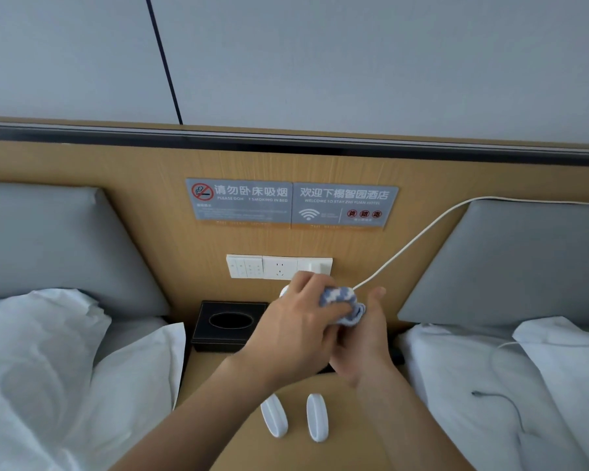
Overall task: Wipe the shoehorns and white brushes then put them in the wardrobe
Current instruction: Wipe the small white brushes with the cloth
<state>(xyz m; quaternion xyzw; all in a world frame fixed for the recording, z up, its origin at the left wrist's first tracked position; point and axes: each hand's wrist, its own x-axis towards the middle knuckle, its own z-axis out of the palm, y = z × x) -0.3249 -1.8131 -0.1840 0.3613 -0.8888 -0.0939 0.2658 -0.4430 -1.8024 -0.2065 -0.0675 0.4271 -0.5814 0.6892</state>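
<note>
I clutch the cloth (341, 305) in left hand (295, 322) and right hand (366, 339) round a white piece (283, 291); hard rubbing could shoot it onto the bench (357, 440).

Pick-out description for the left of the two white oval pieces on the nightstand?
Find the wooden nightstand between the left bed and the right bed. Near its front edge two white oval pieces lie side by side. The left white piece is nearer the left bed and leans leftward, while the right white piece lies nearly straight.
</note>
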